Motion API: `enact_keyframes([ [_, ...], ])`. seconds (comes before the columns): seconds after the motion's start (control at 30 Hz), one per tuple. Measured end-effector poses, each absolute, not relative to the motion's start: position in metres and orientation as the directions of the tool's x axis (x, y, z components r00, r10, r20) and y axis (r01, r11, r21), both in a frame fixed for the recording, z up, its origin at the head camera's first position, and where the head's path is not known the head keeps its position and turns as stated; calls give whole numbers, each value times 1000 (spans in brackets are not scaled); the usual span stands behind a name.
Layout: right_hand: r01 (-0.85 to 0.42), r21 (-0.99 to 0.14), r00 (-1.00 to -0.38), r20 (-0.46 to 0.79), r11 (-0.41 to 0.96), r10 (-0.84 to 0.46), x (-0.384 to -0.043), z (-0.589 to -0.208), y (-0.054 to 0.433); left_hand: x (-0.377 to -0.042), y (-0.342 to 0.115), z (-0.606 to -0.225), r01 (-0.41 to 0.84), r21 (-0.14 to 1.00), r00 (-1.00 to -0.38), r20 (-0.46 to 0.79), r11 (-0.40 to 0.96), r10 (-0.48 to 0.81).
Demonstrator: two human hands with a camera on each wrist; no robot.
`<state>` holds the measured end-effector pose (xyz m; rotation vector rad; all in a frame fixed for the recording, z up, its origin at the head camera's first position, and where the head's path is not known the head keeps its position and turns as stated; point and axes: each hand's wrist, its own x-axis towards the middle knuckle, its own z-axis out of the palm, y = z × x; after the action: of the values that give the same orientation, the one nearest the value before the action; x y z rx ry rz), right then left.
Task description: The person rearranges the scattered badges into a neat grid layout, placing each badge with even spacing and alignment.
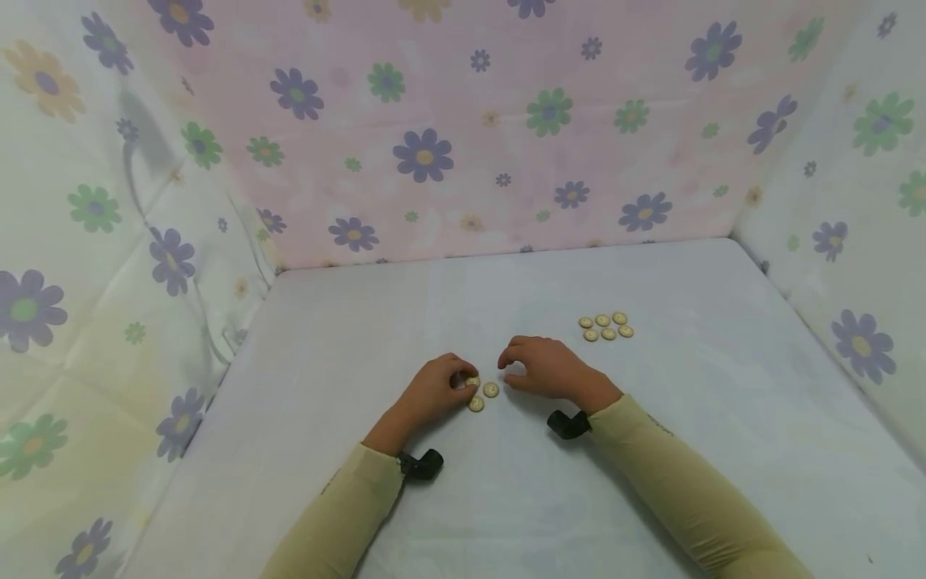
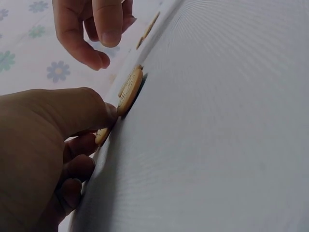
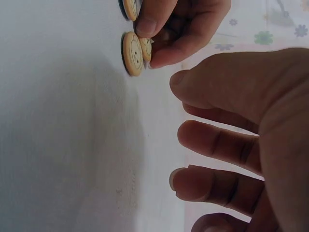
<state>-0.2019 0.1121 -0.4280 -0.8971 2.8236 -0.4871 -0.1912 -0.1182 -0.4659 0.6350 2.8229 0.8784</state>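
Note:
Three round, flat wooden discs with dark line drawings lie close together on the white table. My left hand (image 1: 432,388) pinches the farthest of them, a wooden disc (image 1: 473,382), between thumb and forefinger; the fingers partly cover it. Just right of that is a second disc (image 1: 491,390), and nearer me a third disc (image 1: 476,404). My right hand (image 1: 544,367) hovers to the right of this group with its fingers loosely bent and apart. Nothing lies between its thumb and fingers in the right wrist view.
Farther back on the right, several similar discs (image 1: 608,334) lie in two short rows on the white table (image 1: 347,322). Flower-printed cloth (image 1: 463,104) hangs behind the table and along both sides. A black wrist camera (image 1: 568,425) sits at each sleeve end.

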Motion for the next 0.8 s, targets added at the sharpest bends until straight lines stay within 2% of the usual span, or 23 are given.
enact_keyframes([
  [0.2,-569,-337,-794,-12,750,-607,-202,-429,104,-192,-119,-467,358,559,-907,16,748,422],
  [0.5,-580,-365,-770,-47,728,-637,-199,-430,96,-190,-120,-467,372,562,-900,25,739,435],
  [0.8,-601,-336,-754,-62,725,-654,-200,-434,92,-192,-120,-468,375,568,-900,32,733,435],
])
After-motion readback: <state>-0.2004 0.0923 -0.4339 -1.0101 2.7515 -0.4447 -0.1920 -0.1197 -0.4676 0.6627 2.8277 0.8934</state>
